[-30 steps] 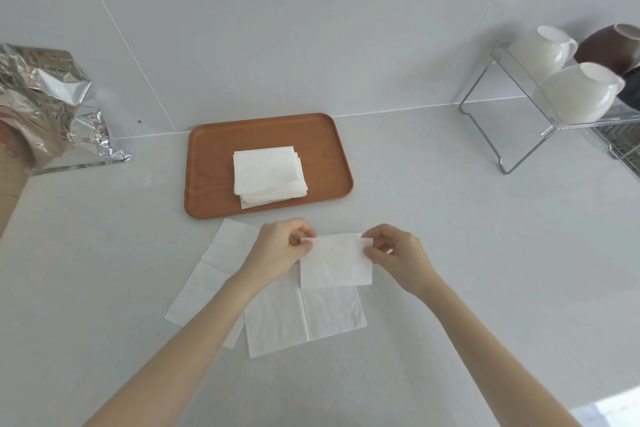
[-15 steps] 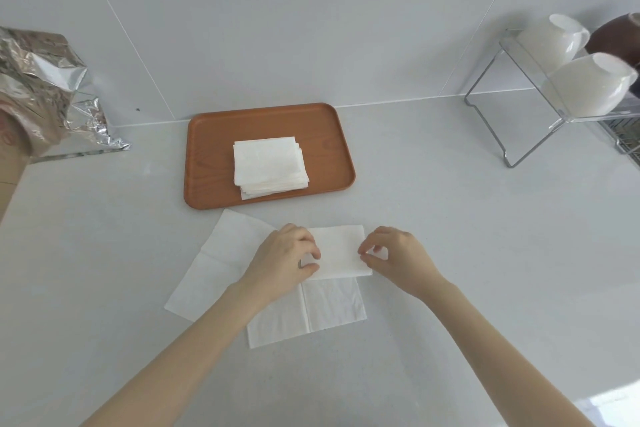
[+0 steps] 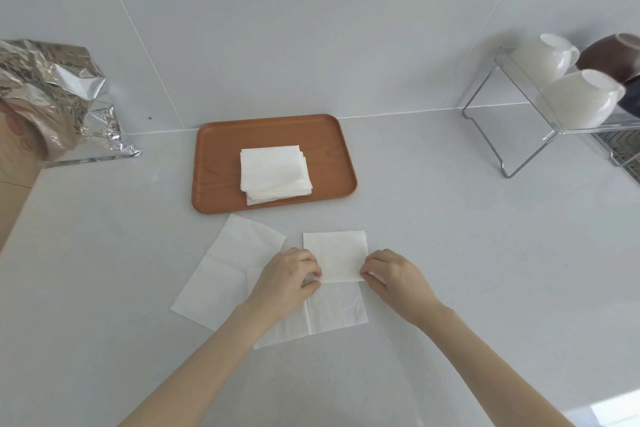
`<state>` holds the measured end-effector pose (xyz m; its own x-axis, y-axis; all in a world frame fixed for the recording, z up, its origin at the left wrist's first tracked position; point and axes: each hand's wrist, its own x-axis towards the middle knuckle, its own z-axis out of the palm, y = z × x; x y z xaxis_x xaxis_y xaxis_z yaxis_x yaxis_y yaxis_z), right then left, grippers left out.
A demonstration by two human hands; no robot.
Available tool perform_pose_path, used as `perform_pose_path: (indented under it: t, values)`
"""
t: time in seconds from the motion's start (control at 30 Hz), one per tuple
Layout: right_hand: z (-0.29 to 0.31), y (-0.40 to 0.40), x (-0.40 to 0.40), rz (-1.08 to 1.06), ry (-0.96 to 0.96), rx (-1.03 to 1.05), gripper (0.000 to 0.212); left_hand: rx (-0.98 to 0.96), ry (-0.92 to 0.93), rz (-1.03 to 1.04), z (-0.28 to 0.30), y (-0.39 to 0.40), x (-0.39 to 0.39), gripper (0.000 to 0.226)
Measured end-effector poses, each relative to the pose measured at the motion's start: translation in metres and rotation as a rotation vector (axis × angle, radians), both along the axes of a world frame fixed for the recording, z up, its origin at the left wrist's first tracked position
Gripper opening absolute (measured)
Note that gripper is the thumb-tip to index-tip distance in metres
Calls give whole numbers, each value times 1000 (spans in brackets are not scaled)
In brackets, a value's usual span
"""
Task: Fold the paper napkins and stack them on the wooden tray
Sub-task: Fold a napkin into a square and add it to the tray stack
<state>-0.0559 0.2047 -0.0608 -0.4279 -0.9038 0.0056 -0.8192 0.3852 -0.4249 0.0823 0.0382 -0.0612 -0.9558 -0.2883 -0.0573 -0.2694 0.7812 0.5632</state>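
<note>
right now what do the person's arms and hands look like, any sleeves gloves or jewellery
Both forearms are bare up to the frame edge, with no sleeves showing. The left hand and right hand wear no gloves, and no rings, watch or bracelet can be seen. Fingernails look short and unpainted.

Just beyond the left hand (image 3: pixel 289 276) and right hand (image 3: pixel 394 276), the wooden tray (image 3: pixel 221 149) with its napkin stack (image 3: pixel 273 170) is met. Bare counter (image 3: pixel 433 218) lies right of the right hand; the wire rack (image 3: pixel 502 135) stands well apart.
</note>
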Motion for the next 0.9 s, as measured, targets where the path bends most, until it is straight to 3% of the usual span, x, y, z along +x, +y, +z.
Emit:
perform_pose_path:
  t: [0.37, 0.67, 0.9]
  values:
    - [0, -6, -2, 63, 75, 20, 7, 10, -2, 18, -2, -2, -1, 15]
    - [52, -34, -12, -78, -269, -129, 11, 130, 186, 130, 26, -15, 2, 10]
    - [95, -87, -34, -170, -605, -329, 11, 420, 368, 401, 84, -73, -15, 17]
